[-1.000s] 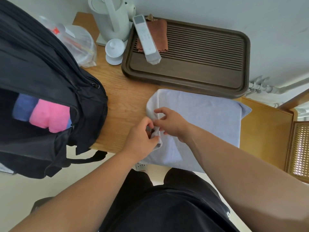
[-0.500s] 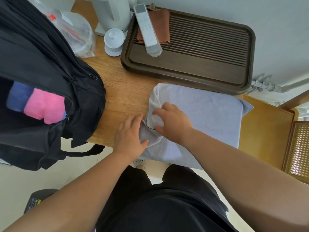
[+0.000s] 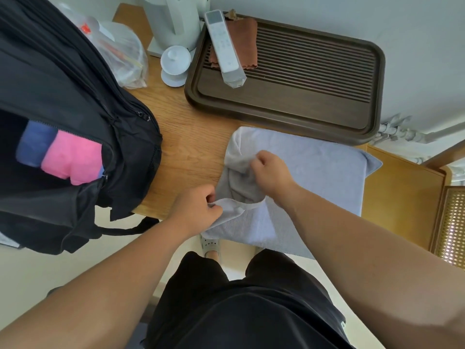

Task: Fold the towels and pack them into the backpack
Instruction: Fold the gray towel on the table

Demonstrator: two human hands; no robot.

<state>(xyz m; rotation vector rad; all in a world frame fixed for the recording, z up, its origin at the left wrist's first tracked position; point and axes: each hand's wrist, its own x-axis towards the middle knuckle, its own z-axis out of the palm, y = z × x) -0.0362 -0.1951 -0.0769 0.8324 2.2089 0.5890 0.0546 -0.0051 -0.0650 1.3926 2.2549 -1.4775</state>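
Note:
A pale grey-blue towel (image 3: 317, 172) lies on the wooden table (image 3: 191, 147), its near edge hanging over the front. My left hand (image 3: 196, 210) pinches the towel's near-left corner. My right hand (image 3: 273, 176) grips a bunched fold at the towel's left side, lifted slightly off the table. A black backpack (image 3: 75, 109) stands open at the left, with a pink towel (image 3: 73, 159) and a blue towel (image 3: 35, 144) inside its opening.
A dark wooden slatted tray (image 3: 314, 102) lies behind the towel, holding a white remote (image 3: 224, 44) and a brown cloth (image 3: 247, 34). A white kettle (image 3: 176, 18), a lidded white cup (image 3: 175, 64) and a plastic bag (image 3: 120, 54) stand at the back left. A wooden chair (image 3: 402, 197) is at the right.
My hands have gone from pressing flat on the towel's left edge to pinching it; the left hand holds the near corner and the right hand has lifted a fold.

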